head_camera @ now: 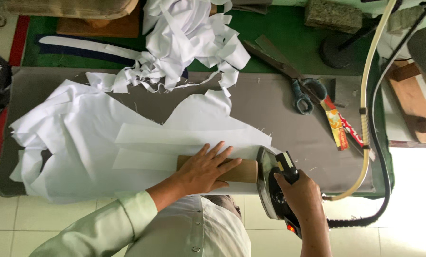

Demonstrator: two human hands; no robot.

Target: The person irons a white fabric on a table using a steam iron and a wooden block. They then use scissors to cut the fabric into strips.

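Seen from above, a grey ironing board (289,119) spans most of the frame, its long axis running left to right over a green-covered table (279,28). Across its left half lies a large piece of white fabric (79,143), bunched at the far left and flattened into long horizontal folds toward the middle. A loose heap of white fabric strips (184,38) spills over the board's far edge, near a dark blue curved piece (79,47) on the green surface.

At the near edge, the person's left hand (205,169) lies palm down with fingers spread and flat, pressing a cylindrical wooden block (241,171) onto the fabric; the block's long axis runs left to right, its right end just beside the iron. The right hand (301,195) has its fingers wrapped shut around the black handle of a metal iron (270,183), which sits at the fabric's right end with its nose pointing toward the board's far edge and its long axis running front to back. A small red light shows near the iron's heel.

A cream hose and a black cable (365,119) curve up along the right. Large scissors (303,93) with teal handles lie on the board's far right, blades pointing up-left, beside a narrow, flat package (339,126) printed in red and yellow, angled diagonally.
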